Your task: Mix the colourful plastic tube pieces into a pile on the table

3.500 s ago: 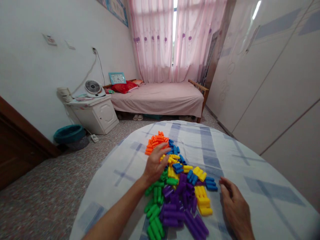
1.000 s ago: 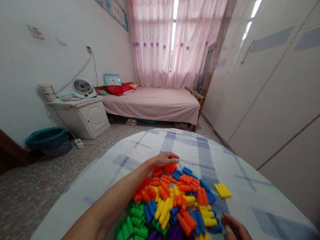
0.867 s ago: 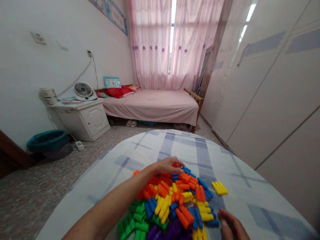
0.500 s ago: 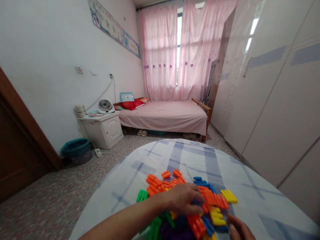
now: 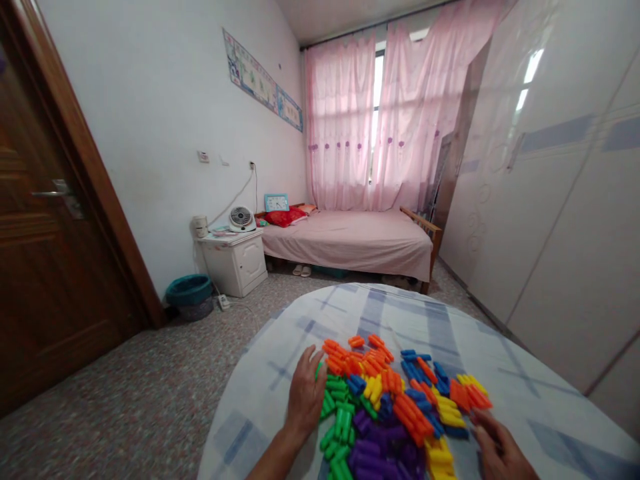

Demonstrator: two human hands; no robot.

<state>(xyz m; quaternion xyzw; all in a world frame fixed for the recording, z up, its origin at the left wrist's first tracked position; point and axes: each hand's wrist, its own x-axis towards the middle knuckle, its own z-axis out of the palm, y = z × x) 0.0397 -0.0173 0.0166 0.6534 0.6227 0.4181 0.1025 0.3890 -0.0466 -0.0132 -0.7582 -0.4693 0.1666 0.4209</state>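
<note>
A pile of plastic building blocks, each shaped like joined tubes, lies on the cloth-covered table [image 5: 270, 373]. Orange blocks [image 5: 373, 360] are at the back, green blocks [image 5: 343, 423] on the left and purple blocks [image 5: 380, 453] at the front. Blue blocks [image 5: 415, 367] and yellow blocks [image 5: 450, 410] sit toward the right. At the pile's left edge, my left hand [image 5: 306, 393] has its fingers bent around a green block [image 5: 319, 369], partly hidden. My right hand [image 5: 500, 447] is beside the right edge, fingers loosely curved and apart, close to orange and yellow blocks.
The table has a rounded far edge. Beyond it stand a bed [image 5: 350, 240], a white bedside cabinet [image 5: 240, 263] with a fan [image 5: 242, 219], and a teal-lined bin [image 5: 190, 293]. A wardrobe [image 5: 540, 220] runs along the right, and a wooden door [image 5: 60, 280] is at left.
My left hand has moved from over the middle of the pile to its left edge, by the green block. My right hand stays near the right edge. The view has turned left.
</note>
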